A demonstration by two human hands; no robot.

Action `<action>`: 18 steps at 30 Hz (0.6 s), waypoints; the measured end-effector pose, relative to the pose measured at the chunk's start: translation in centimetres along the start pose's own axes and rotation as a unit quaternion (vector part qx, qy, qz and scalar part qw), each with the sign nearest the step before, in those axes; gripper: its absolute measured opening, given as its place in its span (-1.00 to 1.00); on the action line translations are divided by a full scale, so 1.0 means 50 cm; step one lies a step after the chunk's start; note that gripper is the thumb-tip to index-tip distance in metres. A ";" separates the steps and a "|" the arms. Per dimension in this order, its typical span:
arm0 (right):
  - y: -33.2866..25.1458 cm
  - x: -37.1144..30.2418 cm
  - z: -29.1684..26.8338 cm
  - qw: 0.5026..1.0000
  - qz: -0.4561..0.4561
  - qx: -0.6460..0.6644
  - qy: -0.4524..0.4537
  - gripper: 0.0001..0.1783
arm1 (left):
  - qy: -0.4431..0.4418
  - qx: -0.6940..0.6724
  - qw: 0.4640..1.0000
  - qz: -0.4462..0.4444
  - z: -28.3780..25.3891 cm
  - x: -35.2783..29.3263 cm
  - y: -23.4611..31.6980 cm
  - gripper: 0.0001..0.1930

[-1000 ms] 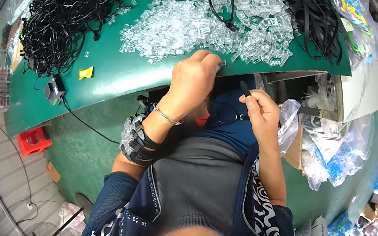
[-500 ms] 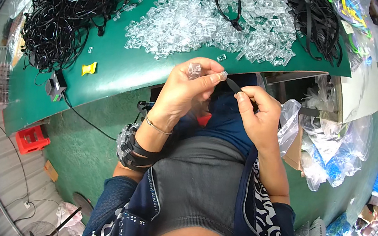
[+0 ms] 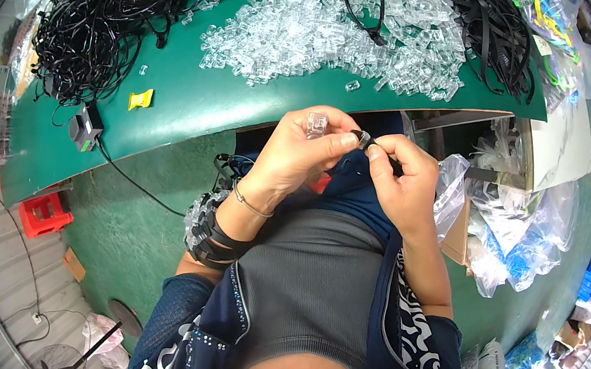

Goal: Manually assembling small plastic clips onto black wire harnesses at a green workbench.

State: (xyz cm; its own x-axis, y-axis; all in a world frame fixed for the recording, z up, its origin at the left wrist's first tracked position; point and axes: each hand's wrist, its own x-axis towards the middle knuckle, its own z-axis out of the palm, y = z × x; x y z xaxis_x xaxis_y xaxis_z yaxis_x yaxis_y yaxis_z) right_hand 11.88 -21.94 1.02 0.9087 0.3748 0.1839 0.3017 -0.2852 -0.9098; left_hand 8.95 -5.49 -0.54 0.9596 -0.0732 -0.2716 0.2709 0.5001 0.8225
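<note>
My left hand holds a small clear plastic clip upright between thumb and fingers, just in front of the green table's near edge. My right hand pinches the dark end of a black cable right beside it. The two hands touch at the fingertips. A wide heap of clear plastic clips lies on the table beyond the hands.
A tangled pile of black cables covers the table's left side, and another black bundle lies at the right. A yellow tag and a small black box sit near the edge. Plastic bags hang at my right. A red crate is on the floor.
My left hand drew back from the clip heap toward me with one clear clip. It met my right hand, which stayed holding the cable end.
</note>
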 end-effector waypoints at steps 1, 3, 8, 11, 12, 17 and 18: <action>0.002 0.000 0.000 1.000 -0.008 0.005 -0.004 -0.94 | 0.001 -0.001 1.000 0.001 -0.001 -0.001 -0.002 -0.90; -0.006 -0.003 0.001 0.999 0.009 0.047 -0.014 -0.92 | -0.018 0.023 1.000 -0.002 -0.003 -0.002 -0.005 -0.89; 0.008 -0.002 0.008 0.994 -0.107 -0.018 -0.007 -0.75 | -0.030 0.048 0.998 -0.007 0.001 -0.016 -0.020 -0.87; 0.008 -0.010 0.000 0.986 -0.133 -0.099 0.004 -0.77 | -0.008 0.018 1.000 0.009 0.001 -0.024 -0.020 -0.87; 0.008 -0.015 -0.006 0.986 -0.134 -0.099 0.003 -0.77 | 0.016 0.004 1.000 0.016 -0.006 -0.026 -0.015 -0.87; 0.033 -0.027 -0.018 0.999 -0.033 0.033 0.005 -0.84 | -0.037 -0.066 0.997 0.032 0.004 -0.021 -0.004 -0.91; 0.041 -0.028 -0.014 0.990 0.013 0.138 0.011 -0.86 | -0.079 -0.111 0.991 -0.001 -0.001 -0.018 -0.010 -0.87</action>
State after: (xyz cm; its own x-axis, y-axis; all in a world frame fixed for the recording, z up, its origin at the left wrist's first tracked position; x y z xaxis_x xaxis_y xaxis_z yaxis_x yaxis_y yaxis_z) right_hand 11.42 -23.69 -0.84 0.9225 0.3494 0.1641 0.1904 -0.0419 -0.9808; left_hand 7.93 -5.62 -0.74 0.9637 -0.1995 -0.1772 0.2663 0.6755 0.6876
